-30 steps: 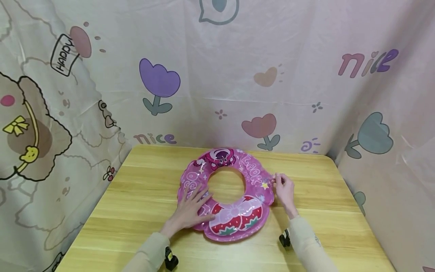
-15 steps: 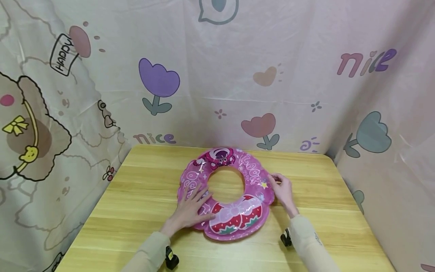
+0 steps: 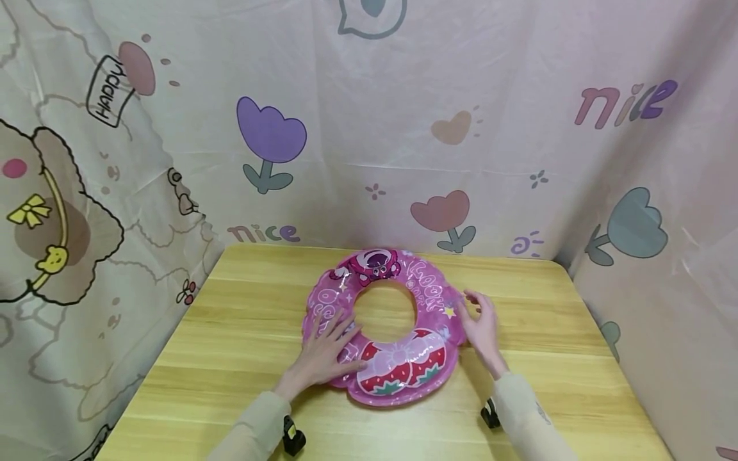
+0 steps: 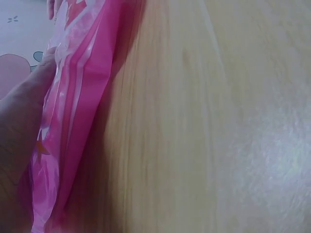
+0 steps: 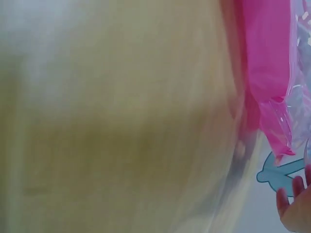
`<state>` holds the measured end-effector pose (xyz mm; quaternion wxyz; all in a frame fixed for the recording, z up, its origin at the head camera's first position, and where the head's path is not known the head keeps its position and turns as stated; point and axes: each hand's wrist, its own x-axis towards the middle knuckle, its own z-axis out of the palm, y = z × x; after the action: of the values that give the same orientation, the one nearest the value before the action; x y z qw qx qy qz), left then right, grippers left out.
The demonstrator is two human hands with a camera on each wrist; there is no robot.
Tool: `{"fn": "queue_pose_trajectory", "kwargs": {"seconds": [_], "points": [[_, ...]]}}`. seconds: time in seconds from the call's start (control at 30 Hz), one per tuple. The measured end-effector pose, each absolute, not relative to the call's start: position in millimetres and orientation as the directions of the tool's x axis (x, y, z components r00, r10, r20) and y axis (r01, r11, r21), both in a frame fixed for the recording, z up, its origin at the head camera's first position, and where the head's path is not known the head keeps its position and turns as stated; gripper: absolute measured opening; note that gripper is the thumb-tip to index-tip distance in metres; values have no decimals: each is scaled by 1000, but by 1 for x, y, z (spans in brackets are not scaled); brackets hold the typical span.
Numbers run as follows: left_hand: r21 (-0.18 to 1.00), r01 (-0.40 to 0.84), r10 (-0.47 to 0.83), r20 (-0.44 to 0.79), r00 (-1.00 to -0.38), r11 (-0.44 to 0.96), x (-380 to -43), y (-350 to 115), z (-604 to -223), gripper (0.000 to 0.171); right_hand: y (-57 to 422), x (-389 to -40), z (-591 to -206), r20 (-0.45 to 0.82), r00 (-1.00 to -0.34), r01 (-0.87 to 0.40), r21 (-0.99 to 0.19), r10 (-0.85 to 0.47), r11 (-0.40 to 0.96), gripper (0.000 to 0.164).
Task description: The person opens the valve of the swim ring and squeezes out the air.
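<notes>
A pink inflated swim ring (image 3: 431,330) with strawberry, bear and letter prints lies flat on the table. My left hand (image 3: 324,354) rests on its left side, fingers spread and straight. At the ring's right edge is my right hand (image 3: 482,328), its thumb side against the vinyl and its fingers loosely bent, gripping nothing that I can see. The left wrist view shows the ring's side (image 4: 92,68) with my left thumb (image 4: 36,90) along its top. In the right wrist view, the right hand's fingers (image 5: 297,187) appear beside the ring's pink edge (image 5: 269,53).
The wooden table (image 3: 230,333) extends around the ring on every side. Behind it and at both sides hangs a pale printed curtain (image 3: 369,128) with tulips and lettering. A black wrist device (image 3: 293,436) sits under each sleeve.
My right hand has loosened from a pinch at the ring's right edge, its fingers opening and its thumb side coming against the ring. The left hand and the ring have stayed in place.
</notes>
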<state>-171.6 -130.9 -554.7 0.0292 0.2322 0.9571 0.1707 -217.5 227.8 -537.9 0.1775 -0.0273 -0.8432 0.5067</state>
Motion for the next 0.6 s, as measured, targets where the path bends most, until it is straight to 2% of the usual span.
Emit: {"fn": "queue_pose_trajectory", "kwargs": {"seconds": [0.13, 0.23, 0.3, 0.43, 0.6], "points": [[319, 438, 456, 19, -890, 841, -172, -129, -553, 91, 225, -209, -540, 459, -870, -306, -786, 177, 537, 31], [301, 446, 460, 27, -888, 843, -172, -126, -552, 91, 222, -205, -542, 577, -814, -432, -677, 66, 595, 30], [285, 456, 464, 44, -885, 843, -172, -123, -552, 91, 219, -203, -543, 608, -794, -488, -614, -23, 621, 35], [260, 461, 462, 59, -885, 848, -172, -118, -552, 91, 215, -199, -545, 585, -788, -557, -542, -193, 630, 47], [276, 441, 444, 53, -894, 854, -173, -114, -553, 89, 211, -193, -542, 428, -834, -541, -512, -348, 667, 62]]}}
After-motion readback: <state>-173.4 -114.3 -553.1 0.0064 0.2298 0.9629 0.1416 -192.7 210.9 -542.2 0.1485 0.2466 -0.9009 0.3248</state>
